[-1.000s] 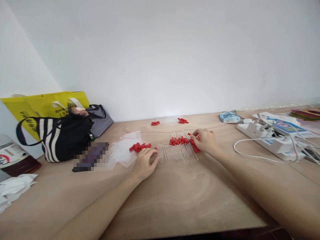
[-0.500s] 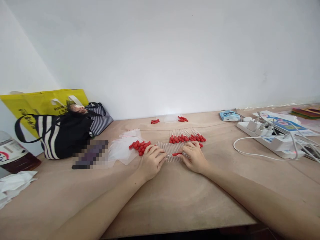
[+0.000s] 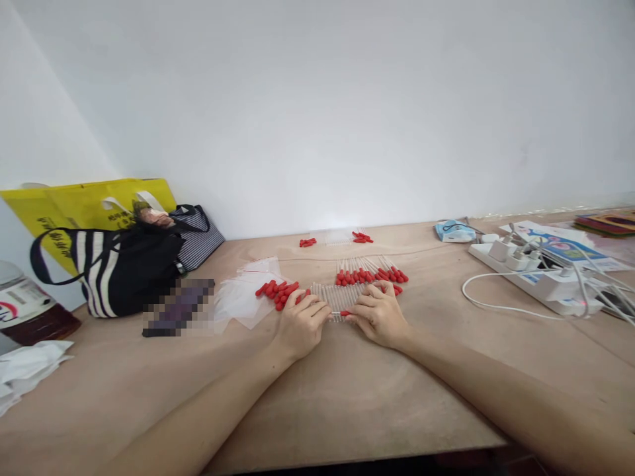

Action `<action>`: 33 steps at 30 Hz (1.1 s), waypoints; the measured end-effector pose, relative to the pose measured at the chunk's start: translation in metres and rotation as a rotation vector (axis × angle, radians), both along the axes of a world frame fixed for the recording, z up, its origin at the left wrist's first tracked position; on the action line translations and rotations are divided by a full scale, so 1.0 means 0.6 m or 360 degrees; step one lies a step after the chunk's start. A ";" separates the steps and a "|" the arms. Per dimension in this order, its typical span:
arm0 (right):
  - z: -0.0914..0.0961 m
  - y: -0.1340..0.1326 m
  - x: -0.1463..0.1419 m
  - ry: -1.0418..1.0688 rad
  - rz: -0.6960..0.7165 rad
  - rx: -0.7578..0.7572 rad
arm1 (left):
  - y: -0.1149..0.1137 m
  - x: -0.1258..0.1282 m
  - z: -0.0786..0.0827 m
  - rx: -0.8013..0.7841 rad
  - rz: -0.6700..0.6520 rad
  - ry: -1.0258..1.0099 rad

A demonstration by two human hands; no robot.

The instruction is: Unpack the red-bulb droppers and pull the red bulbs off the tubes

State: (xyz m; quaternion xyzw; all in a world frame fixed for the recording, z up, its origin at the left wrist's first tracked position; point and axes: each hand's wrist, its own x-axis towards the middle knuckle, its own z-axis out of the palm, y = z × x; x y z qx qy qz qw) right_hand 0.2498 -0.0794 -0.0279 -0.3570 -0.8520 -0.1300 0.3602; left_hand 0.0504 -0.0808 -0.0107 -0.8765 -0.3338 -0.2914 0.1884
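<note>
My left hand (image 3: 301, 324) is closed, its fingertips pinching one end of a thin clear dropper tube (image 3: 336, 313). My right hand (image 3: 380, 316) is closed on a red rubber bulb (image 3: 344, 313) at the tube's other end; the fingers partly cover the bulb. Between and just beyond both hands, a row of clear tubes (image 3: 333, 292) lies side by side. Loose red bulbs (image 3: 278, 291) are heaped past my left hand. Beyond my right hand lie several droppers (image 3: 364, 272) with red bulbs on their near ends.
Clear zip bags (image 3: 248, 291) and a dark, blurred flat object (image 3: 181, 307) lie left. Farther left are a black bag (image 3: 129, 271), a yellow bag (image 3: 89, 205) and a bottle (image 3: 30, 307). A power strip (image 3: 536, 281) with cables and a blue mask (image 3: 455, 231) are right.
My hands have shifted slightly nearer me with the tube and bulb. My right fingers now cover more of the red bulb.
</note>
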 end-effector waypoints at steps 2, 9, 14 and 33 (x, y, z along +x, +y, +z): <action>0.001 -0.003 0.002 -0.0011 0.0016 0.0014 | -0.002 -0.001 0.002 -0.0012 0.0005 0.0016; 0.007 -0.008 0.007 0.0019 0.0096 -0.0082 | -0.005 -0.003 0.003 0.0040 -0.0048 0.0029; 0.007 -0.011 0.002 0.0056 0.0124 -0.0114 | -0.005 0.000 0.002 0.0084 -0.0085 0.0006; 0.017 0.066 0.122 0.0781 -0.0764 -0.0877 | 0.055 0.007 0.084 -0.1430 0.0637 -0.0563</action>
